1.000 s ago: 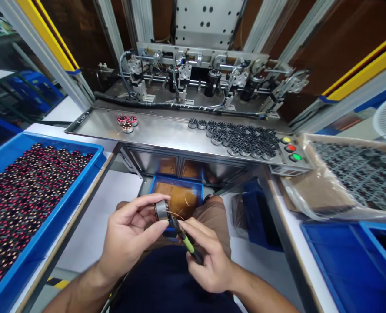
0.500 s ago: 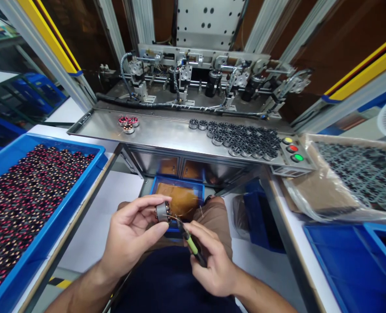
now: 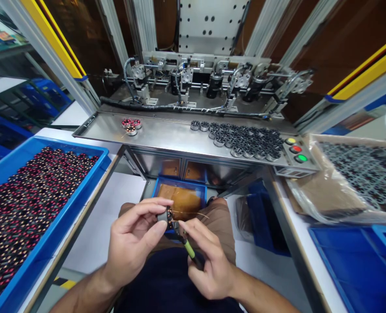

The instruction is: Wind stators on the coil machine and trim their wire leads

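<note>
My left hand (image 3: 132,241) is closed on a small round motor stator (image 3: 163,215), pinched between thumb and fingers with its wound face turned to the right. A thin copper wire (image 3: 193,212) sticks out from that face toward the right. In my right hand (image 3: 211,261) is a pair of cutting pliers (image 3: 189,248) with green and black handles. Their jaws are at the stator's right face, by the wire ends; whether they are closed on a wire I cannot tell. Both hands are above my lap.
Three wound stators (image 3: 131,130) sit left on the metal ledge (image 3: 167,134); several black unwound cores (image 3: 245,139) cluster right. A blue bin (image 3: 104,154) of wound stators stands left. Behind is a winding machine (image 3: 214,82); push buttons (image 3: 296,149) and a plastic-lined box (image 3: 302,191) are right.
The pliers' jaws have moved in closer to the stator's face. A long copper wire now stretches out to the right above the pliers. The view has shifted slightly.
</note>
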Tool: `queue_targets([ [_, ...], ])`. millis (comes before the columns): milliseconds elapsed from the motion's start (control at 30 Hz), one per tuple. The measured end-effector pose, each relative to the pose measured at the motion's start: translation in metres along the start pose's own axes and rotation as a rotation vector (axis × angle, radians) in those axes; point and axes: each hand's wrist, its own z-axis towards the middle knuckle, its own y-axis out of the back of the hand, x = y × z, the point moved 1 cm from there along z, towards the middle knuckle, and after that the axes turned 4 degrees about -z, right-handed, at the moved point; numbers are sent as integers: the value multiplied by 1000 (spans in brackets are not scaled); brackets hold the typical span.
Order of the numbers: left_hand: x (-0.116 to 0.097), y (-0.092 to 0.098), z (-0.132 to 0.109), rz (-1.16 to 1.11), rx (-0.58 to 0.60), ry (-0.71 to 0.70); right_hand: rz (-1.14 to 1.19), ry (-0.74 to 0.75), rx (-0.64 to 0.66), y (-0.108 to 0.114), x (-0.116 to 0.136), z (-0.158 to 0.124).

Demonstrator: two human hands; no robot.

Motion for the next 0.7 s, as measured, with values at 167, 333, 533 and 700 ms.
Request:
queue_targets([
  [167, -2, 0, 0, 58, 15, -24, -33, 26, -28, 1, 2, 3],
  [333, -1, 0, 0, 75, 23, -28, -107, 19, -50, 2, 1, -1],
  [533, -2, 0, -1, 105, 48, -60, -49, -43, -31, 1, -1, -1],
  [700, -4, 0, -2, 132, 66, -66, -36, -31, -32, 1, -1, 2],
])
